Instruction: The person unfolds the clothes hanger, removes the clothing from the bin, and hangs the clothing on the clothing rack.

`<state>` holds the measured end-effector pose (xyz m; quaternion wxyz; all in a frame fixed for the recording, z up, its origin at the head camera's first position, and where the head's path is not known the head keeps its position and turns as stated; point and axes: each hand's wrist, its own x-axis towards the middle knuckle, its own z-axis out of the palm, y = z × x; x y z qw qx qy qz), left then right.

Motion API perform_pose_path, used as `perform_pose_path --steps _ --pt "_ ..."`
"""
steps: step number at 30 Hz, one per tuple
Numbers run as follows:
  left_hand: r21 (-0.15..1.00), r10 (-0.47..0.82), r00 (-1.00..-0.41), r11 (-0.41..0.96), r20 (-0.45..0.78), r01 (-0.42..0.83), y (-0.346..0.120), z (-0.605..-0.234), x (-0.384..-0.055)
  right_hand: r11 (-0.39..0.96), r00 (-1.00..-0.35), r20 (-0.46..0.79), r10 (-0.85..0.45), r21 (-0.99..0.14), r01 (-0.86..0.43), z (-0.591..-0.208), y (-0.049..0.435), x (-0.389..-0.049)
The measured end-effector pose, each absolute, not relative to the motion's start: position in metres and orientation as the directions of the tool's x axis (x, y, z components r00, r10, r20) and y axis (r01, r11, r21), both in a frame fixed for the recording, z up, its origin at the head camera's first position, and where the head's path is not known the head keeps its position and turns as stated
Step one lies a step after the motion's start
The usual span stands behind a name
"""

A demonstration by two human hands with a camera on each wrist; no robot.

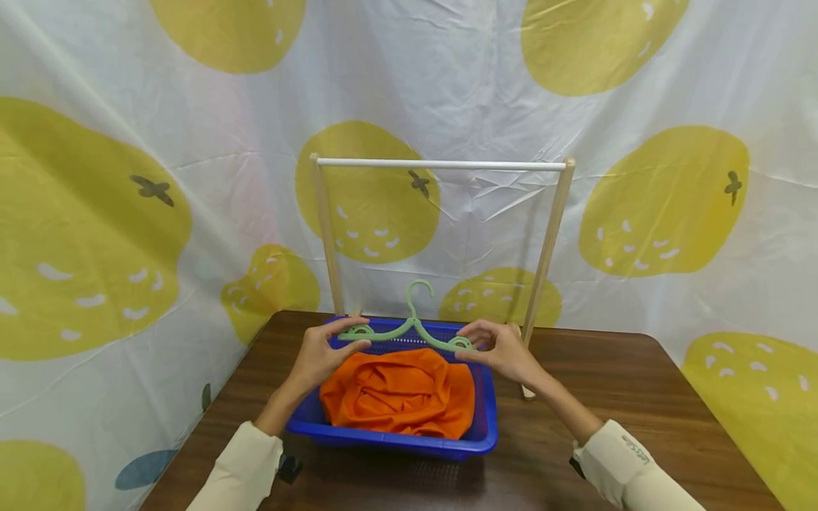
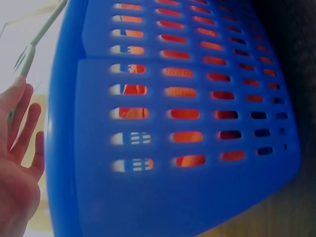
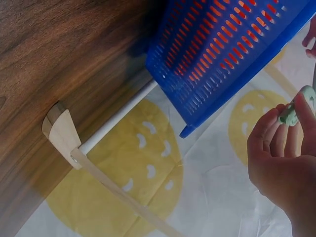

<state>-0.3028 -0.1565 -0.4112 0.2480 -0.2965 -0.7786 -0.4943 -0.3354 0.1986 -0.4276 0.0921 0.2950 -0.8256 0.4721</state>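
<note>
A light green clothes hanger (image 1: 411,323) is held level by its two ends over the blue basket (image 1: 409,442), its hook pointing up. The left hand (image 1: 322,353) pinches the left end between thumb and fingers. At the other end, the right hand (image 1: 505,353) grips the tip; the right wrist view shows the green end (image 3: 291,116) between thumb and fingers. Bunched orange cloth (image 1: 399,390) fills the basket, just below the hanger. In the left wrist view the basket's slotted side (image 2: 163,197) takes up most of the picture, with the left hand (image 2: 19,163) beyond its rim.
Behind the basket stands a wooden rack with a white top rail (image 1: 441,165) and wooden posts (image 1: 548,248). One rack foot (image 3: 61,131) rests on the brown table (image 1: 594,383) to the basket's right. A fruit-print curtain (image 1: 486,85) hangs behind.
</note>
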Motion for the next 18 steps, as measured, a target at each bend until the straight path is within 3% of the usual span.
perform_pose_path --steps 10,18 --pt "0.633 0.193 -0.706 0.329 0.681 0.701 -0.158 -0.431 -0.321 0.385 -0.825 0.388 -0.411 -0.746 -0.544 -0.427 0.198 -0.335" --pt "0.625 0.237 -0.699 0.321 0.675 0.712 -0.162 -0.439 -0.328 0.435 -0.806 0.392 -0.445 -0.692 -0.576 -0.419 0.194 -0.338"
